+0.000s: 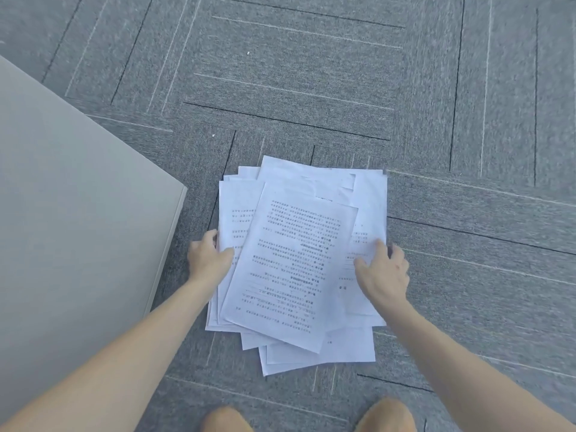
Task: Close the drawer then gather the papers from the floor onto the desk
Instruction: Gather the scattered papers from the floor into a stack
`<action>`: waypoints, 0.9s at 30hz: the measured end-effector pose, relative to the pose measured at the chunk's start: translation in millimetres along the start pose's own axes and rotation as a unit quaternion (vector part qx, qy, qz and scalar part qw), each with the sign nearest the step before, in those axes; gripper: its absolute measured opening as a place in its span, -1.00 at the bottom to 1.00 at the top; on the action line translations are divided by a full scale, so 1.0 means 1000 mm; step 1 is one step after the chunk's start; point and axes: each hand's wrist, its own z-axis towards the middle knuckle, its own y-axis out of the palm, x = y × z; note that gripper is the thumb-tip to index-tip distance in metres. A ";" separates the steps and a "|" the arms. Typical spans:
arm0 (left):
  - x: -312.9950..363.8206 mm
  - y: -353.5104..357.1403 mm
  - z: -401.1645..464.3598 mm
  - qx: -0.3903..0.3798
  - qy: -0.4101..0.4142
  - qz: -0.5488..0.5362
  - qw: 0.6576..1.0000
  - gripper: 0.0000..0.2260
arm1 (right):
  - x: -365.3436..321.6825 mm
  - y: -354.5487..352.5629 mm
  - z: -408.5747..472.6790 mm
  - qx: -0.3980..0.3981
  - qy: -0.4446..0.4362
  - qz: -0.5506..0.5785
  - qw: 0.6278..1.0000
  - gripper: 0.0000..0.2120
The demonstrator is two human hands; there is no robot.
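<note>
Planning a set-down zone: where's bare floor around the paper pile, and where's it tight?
Open carpet beyond the paper pile and to its right. Tight on the left: only a narrow carpet strip between the pile and the grey cabinet, taken by the left hand. The right hand covers the pile's right edge.

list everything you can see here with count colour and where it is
loose white printed paper sheets: one untidy overlapping pile, exact count unclear, white with black text, on the floor at centre
grey carpet tiles: cover the whole floor, grey with dark and pale line patterns
pale grey flat furniture panel: one, at left, its corner close to the pile's left edge
small white specks: two, on the carpet beyond the pile
knees: two, bare, bottom edge
left hand: one, gripping the pile's left edge
right hand: one, pressed on the pile's right side, fingers at the edge
</note>
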 end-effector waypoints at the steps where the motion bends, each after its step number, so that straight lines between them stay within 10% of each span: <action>1: 0.000 0.001 -0.001 -0.004 -0.004 -0.006 1.000 -0.53 | 0.000 -0.001 -0.001 0.003 -0.001 -0.004 1.000 -0.43; 27: 0.011 0.043 -0.031 -0.057 -0.099 -0.118 0.986 -0.51 | -0.021 0.017 -0.019 -0.033 -0.051 0.066 0.996 -0.53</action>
